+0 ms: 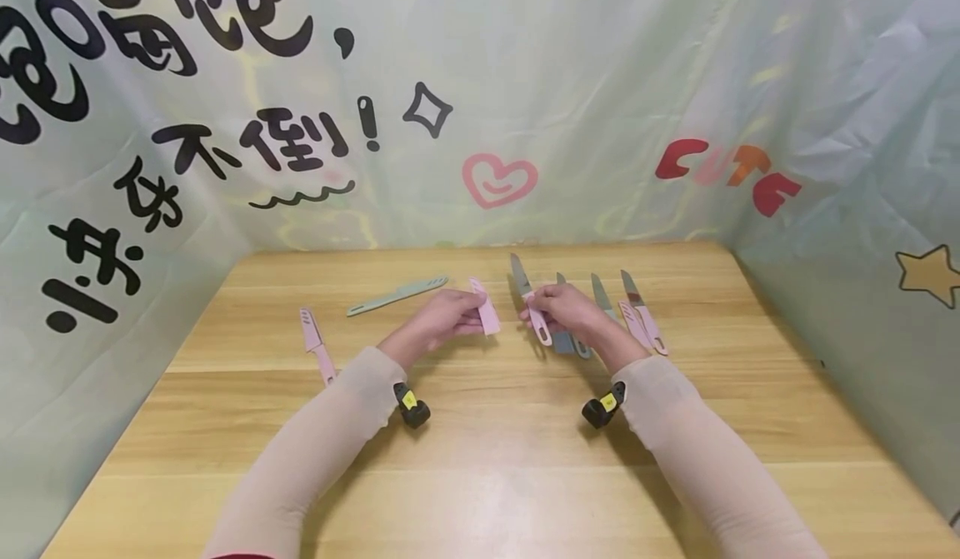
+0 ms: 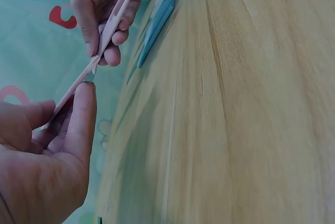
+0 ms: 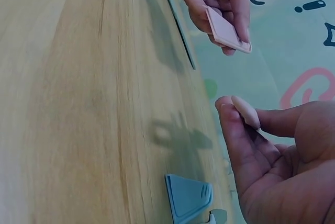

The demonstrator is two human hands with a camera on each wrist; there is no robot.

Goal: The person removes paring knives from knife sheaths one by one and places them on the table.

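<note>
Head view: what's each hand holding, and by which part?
Left hand: a pink sheath, pinched by its side between thumb and fingers. Right hand: a knife, by the blade end of its pink handle.

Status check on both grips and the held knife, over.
Left grip holds pink sheath. Right grip holds pink-handled knife, blade bare. Sheath and knife apart. Other knives lie nearby.

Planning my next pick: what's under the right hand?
From the head view, a blade tip shows beyond the right hand, and a blue cover and blue handle show on its near side. Whatever lies between is covered.
</note>
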